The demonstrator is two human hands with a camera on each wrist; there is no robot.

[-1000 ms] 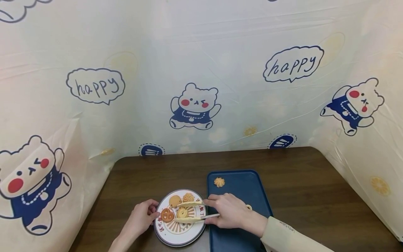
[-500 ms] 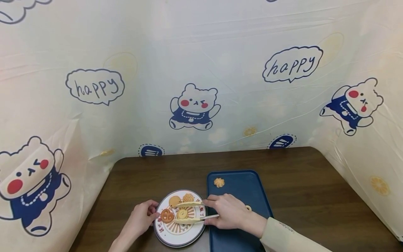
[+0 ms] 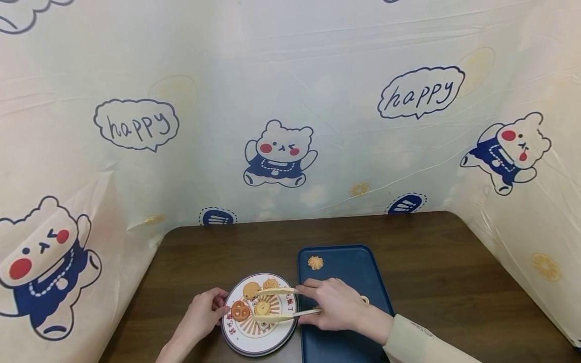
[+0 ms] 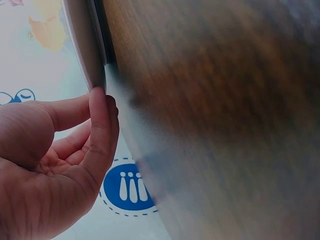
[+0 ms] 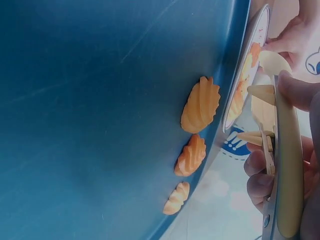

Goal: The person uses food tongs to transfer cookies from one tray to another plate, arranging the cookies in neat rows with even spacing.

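My left hand (image 3: 201, 313) pinches the left rim of a white, patterned plate (image 3: 247, 344); in the left wrist view its thumb and fingertips (image 4: 99, 97) meet at the edge. On the plate lie a pretzel-shaped cookie (image 3: 240, 311), a plain round one (image 3: 251, 290), a swirled one (image 3: 271, 283) and a pale yellow round one (image 3: 262, 308). My right hand (image 3: 333, 305) holds yellow-tipped tongs (image 3: 278, 318) over the plate's right side. Their two arms stand apart, one on either side of the pale yellow cookie.
Right of the plate, a blue tray (image 3: 349, 269) lies on the brown wooden table (image 3: 436, 282). A ridged cookie (image 3: 315, 262) sits near its far left corner. The right wrist view shows a row of ridged cookies (image 5: 200, 105) along the tray's edge. A printed curtain (image 3: 345, 166) hangs behind.
My right hand and the tongs have shifted slightly right, and the tong arms have spread a little wider. The pale yellow cookie stays on the plate; my left hand has kept its place.
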